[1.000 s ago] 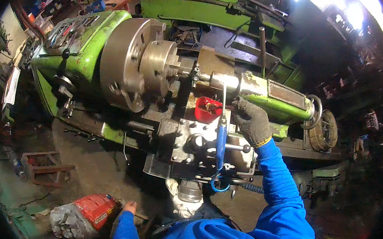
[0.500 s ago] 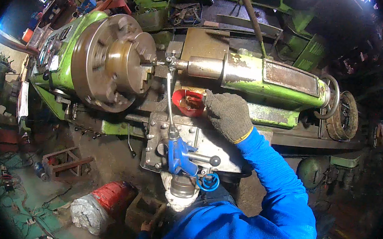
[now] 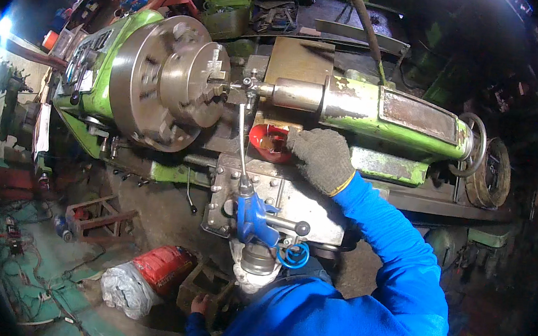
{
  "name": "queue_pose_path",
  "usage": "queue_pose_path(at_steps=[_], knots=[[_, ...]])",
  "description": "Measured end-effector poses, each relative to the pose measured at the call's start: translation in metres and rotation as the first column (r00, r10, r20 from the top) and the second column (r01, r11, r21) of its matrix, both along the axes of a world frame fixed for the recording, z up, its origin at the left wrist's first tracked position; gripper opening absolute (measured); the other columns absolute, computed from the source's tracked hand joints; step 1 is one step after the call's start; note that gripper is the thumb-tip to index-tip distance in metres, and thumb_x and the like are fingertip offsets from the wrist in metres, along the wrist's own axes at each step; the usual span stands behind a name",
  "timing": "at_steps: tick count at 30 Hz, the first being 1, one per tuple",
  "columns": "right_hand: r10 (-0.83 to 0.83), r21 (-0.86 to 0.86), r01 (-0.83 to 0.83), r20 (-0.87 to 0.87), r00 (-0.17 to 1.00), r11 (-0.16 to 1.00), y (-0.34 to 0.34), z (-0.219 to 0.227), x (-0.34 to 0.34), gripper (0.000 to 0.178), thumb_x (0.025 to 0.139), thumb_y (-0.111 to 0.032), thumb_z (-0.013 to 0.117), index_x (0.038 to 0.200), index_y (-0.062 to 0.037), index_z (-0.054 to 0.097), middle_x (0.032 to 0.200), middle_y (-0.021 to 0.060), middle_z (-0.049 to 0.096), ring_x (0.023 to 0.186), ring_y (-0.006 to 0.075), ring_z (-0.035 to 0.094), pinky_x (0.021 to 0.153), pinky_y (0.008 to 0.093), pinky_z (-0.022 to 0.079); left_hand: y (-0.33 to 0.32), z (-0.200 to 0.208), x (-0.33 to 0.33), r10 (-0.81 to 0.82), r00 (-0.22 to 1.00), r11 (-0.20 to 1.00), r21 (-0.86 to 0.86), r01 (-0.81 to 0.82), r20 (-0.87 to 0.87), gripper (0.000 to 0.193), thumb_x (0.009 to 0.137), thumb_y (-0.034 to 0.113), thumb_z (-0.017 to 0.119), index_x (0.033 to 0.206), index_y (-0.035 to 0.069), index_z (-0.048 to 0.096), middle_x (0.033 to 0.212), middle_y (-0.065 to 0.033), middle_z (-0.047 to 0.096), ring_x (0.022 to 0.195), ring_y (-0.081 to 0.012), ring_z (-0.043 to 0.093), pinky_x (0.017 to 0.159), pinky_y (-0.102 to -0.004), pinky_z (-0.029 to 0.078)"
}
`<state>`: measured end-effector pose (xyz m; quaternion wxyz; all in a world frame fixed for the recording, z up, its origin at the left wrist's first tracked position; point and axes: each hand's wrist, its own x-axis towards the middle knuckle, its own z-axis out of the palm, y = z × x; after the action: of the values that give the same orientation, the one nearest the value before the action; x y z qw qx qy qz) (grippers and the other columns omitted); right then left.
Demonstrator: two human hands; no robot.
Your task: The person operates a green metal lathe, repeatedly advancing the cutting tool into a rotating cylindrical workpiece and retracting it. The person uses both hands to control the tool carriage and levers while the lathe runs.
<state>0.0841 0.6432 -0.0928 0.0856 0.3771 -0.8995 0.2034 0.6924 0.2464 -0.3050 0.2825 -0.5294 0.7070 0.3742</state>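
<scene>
My right hand [image 3: 322, 161], in a grey knit glove with a yellow cuff edge, is closed on the rim of a small red container [image 3: 260, 140]. Something brownish shows inside it. The container is over the lathe carriage, below the tailstock quill [image 3: 298, 94]. To its left, a blue air gun [image 3: 254, 221] points its long thin metal nozzle up toward the drill chuck [image 3: 251, 84]. Down at the bottom, my left hand [image 3: 201, 303] is bare, beside a brown box [image 3: 198, 283]; its fingers are too small to read.
The lathe's big chuck [image 3: 156, 81] is at left, its jaws blurred. A green tailstock [image 3: 408, 116] with a handwheel [image 3: 475, 148] stands at right. A lever with a black knob [image 3: 302, 228] juts from the carriage. On the floor lie a red-and-silver sack [image 3: 151, 276] and cables.
The lathe chuck's jaws are at a different angle. The whole view has shifted slightly, and more of my left hand shows. My right hand still holds the red container in nearly the same place.
</scene>
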Motion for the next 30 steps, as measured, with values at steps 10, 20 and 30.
queue_pose_path(at_steps=[10, 20, 30], knots=[[-0.009, 0.027, 0.009, 0.003, 1.000, 1.000, -0.005, 0.022, 0.003, 0.052, 0.080, -0.022, 0.077, 0.127, -0.0053, 0.066, 0.097, 0.0147, 0.073, 0.089, 0.0369, 0.070, 0.076, 0.0506, 0.054, 0.019, -0.014, 0.049, -0.075, 0.996, 0.996, 0.041, 0.077, -0.044, 0.056, 0.098, 0.039, 0.073, 0.134, -0.004, 0.066, 0.133, -0.0182, 0.072, 0.124, -0.0339, 0.067, 0.104, -0.0434, 0.052], [-0.428, -0.477, 0.594, 0.416, 0.802, 0.648, 0.021, 0.001, 0.022, 0.021, 0.091, -0.011, 0.069, 0.108, -0.0001, 0.075, 0.099, 0.0122, 0.073, 0.091, 0.0226, 0.069, 0.083, 0.0343, 0.054, 0.035, -0.064, 0.031, 0.218, 0.927, 0.974, 0.015, -0.224, -0.306, 0.033, 0.101, 0.029, 0.071, 0.123, 0.005, 0.074, 0.104, -0.0110, 0.077, 0.087, -0.0205, 0.072, 0.079, -0.0356, 0.058], [-0.246, -0.648, 0.570, 0.525, 0.815, 0.506, 0.010, 0.055, -0.017, 0.021, 0.094, -0.017, 0.067, 0.106, -0.0013, 0.073, 0.087, 0.0034, 0.068, 0.071, 0.0108, 0.061, 0.061, 0.0262, 0.047, 0.047, -0.068, 0.018, 0.383, 0.915, 0.922, 0.118, -0.370, -0.124, 0.038, 0.100, 0.026, 0.074, 0.131, 0.004, 0.069, 0.099, -0.0091, 0.074, 0.071, -0.0183, 0.065, 0.067, -0.0360, 0.056]])
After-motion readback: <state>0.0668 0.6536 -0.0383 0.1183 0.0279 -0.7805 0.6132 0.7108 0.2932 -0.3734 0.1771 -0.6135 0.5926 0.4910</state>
